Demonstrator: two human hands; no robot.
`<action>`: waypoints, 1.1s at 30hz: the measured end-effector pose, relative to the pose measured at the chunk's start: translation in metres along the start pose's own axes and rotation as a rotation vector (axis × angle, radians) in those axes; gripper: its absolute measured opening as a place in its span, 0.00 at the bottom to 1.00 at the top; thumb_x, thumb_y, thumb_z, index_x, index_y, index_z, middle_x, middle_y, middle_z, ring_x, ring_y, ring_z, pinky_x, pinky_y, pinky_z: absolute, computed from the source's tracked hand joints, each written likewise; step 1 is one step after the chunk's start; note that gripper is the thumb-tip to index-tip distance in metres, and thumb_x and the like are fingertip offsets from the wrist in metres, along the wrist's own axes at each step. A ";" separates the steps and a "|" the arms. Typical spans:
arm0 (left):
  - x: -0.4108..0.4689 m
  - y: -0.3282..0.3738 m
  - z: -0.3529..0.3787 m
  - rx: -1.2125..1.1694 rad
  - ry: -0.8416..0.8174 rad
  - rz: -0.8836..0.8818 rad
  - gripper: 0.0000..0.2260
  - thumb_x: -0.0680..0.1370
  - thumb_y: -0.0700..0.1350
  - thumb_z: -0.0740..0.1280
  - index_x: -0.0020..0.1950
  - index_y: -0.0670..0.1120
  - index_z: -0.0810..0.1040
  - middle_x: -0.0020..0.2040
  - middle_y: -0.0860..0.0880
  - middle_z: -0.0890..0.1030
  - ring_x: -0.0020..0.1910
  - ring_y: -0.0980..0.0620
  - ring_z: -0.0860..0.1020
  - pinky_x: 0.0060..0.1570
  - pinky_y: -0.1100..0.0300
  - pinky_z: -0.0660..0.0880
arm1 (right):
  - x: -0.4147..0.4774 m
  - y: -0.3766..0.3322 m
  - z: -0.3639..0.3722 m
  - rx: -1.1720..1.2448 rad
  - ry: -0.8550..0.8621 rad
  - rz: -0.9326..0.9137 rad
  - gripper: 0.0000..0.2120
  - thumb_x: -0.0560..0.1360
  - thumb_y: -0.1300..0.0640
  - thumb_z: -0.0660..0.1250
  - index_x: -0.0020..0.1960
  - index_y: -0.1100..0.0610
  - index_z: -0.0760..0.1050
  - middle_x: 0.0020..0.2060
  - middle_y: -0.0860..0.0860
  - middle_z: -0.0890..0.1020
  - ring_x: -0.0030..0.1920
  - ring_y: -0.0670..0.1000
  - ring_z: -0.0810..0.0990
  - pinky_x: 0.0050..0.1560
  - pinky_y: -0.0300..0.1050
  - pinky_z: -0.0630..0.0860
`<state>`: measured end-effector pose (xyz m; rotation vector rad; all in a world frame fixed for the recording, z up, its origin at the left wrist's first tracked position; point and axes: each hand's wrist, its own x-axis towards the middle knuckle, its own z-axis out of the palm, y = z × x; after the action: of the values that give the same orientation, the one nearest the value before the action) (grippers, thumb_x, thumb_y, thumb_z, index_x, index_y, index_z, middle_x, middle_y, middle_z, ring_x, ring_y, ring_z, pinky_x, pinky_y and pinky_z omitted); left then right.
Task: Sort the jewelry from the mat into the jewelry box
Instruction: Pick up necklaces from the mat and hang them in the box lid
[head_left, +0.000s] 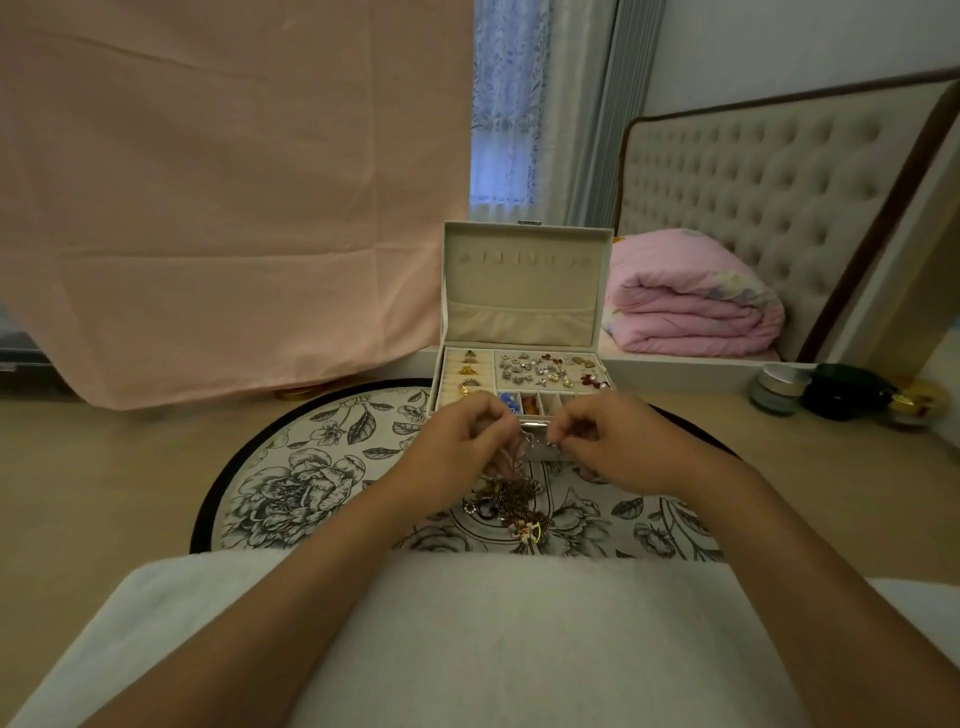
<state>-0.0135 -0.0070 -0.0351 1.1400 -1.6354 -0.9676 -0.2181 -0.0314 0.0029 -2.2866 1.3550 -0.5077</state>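
Light wood surface (104, 467) carries a round floral mat (291, 478) with a dark rim.

The jewelry box (524, 291) stands at the mat's 12 o'clock edge with its lid upright.
- Box tray, 9 o'clock side: gold rings sit in the ring rolls.
- 1 o'clock compartment: many small silver and red pieces.
- Small front cells: one blue piece and one amber piece.

The jewelry pile (511, 506), tangled chains and pendants, lies on the mat at 6 o'clock of the box, between the wrists.

Left hand (457, 447): fingers are curled and the grip pinches a thin silver chain (531, 440).

Right hand (618, 447): the grip pinches the same chain from the 3 o'clock side. The chain hangs just in front of the box's front wall, above the pile.

Room:
- A pink sheet (208, 208) hangs at 10 o'clock.
- A patterned curtain (509, 130) is at 12 o'clock, behind the lid.
- A tufted headboard (769, 176) and a folded pink quilt (691, 306) are on a bed at 2 o'clock.
- Small jars (777, 389), one pale and one dark green, sit on the surface at 3 o'clock, well apart from the mat.
- A white cloth (493, 623) lies across the lap at 6 o'clock.
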 end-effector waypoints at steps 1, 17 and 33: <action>0.000 0.003 0.001 0.003 0.000 0.008 0.05 0.82 0.43 0.64 0.47 0.44 0.77 0.37 0.50 0.83 0.35 0.48 0.82 0.42 0.52 0.81 | 0.001 0.000 0.001 0.007 -0.017 0.006 0.12 0.78 0.63 0.65 0.46 0.46 0.79 0.36 0.44 0.80 0.34 0.43 0.80 0.39 0.42 0.77; 0.004 -0.004 -0.002 0.501 -0.131 0.096 0.08 0.78 0.46 0.70 0.56 0.55 0.81 0.52 0.58 0.80 0.49 0.62 0.78 0.50 0.64 0.76 | -0.003 0.005 -0.019 0.759 0.069 0.124 0.14 0.84 0.54 0.58 0.49 0.63 0.76 0.40 0.58 0.82 0.36 0.55 0.78 0.35 0.48 0.74; 0.004 -0.009 -0.038 0.890 -0.328 -0.042 0.07 0.79 0.44 0.68 0.53 0.55 0.83 0.49 0.60 0.79 0.48 0.62 0.77 0.53 0.66 0.74 | -0.003 0.012 0.006 -0.574 -0.128 0.130 0.10 0.74 0.48 0.70 0.55 0.41 0.79 0.52 0.41 0.81 0.54 0.48 0.79 0.53 0.46 0.78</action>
<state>0.0244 -0.0169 -0.0317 1.6450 -2.4295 -0.4360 -0.2252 -0.0331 -0.0087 -2.5792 1.7353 0.0909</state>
